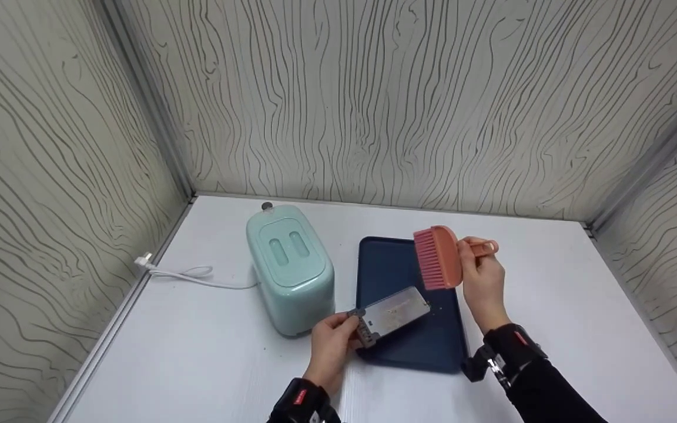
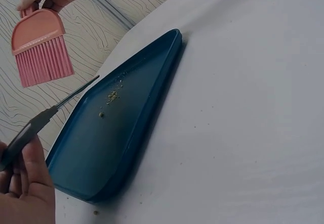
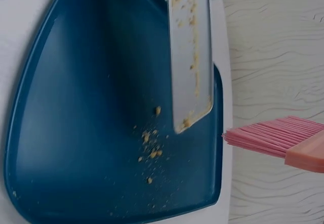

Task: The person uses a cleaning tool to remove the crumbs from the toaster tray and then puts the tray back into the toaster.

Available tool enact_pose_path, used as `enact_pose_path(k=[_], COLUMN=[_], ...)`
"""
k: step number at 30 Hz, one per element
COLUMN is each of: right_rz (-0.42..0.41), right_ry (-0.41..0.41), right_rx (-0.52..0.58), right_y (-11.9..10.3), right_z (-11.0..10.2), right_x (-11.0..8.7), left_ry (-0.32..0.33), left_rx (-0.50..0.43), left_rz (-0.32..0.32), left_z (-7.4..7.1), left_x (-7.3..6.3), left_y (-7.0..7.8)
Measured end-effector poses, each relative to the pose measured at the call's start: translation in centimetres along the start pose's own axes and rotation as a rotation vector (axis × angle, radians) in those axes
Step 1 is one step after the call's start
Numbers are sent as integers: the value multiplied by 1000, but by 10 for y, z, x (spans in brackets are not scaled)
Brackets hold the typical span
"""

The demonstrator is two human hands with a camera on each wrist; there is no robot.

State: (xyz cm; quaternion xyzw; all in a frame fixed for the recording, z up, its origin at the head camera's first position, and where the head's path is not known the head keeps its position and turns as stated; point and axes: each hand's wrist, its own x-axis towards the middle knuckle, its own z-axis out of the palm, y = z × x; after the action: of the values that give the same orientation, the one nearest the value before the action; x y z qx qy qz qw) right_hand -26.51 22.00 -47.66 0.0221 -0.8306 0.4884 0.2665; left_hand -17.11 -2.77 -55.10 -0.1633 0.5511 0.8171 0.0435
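My left hand (image 1: 331,346) pinches the grey end of a metal crumb tray (image 1: 397,311), which is held tilted above a dark blue serving tray (image 1: 432,355). Crumbs cling to the metal surface, and more crumbs (image 3: 152,153) lie scattered in the blue tray beneath its far end. To the right, my right hand (image 1: 484,288) grips an orange brush (image 1: 447,255) by its handle. The brush's pink bristles (image 2: 44,62) are raised over the far right part of the blue tray, apart from the metal crumb tray.
A mint green toaster (image 1: 291,264) stands left of the blue tray, its white cord and plug (image 1: 144,260) lying toward the table's left edge. Small crumbs (image 2: 95,212) dot the white table (image 1: 197,352). Wood-patterned panels (image 1: 374,106) enclose the back and sides.
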Motion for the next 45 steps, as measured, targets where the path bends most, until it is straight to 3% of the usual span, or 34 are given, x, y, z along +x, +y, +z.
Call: enact_pose_path(k=[11,19,27,33,45], right_rz=[-61,34,118,114,117], right_ry=[-82,-189,-318,-383,-400], right_rx=[158,348,454,437,298], right_y=[-36,-56,-62,-61,-52], right_z=[9,15,23,29,34], right_x=[-14,-24,-36,-42,-48], left_ry=[13,7,7,-18,-10], left_rx=[25,25,47,39,43], left_rz=[-10,-24,-19,-22,-20], left_z=[3,5,3,1,2], left_x=[-2,-2,-1,1,-2], left_y=[0,0,0,-2,1])
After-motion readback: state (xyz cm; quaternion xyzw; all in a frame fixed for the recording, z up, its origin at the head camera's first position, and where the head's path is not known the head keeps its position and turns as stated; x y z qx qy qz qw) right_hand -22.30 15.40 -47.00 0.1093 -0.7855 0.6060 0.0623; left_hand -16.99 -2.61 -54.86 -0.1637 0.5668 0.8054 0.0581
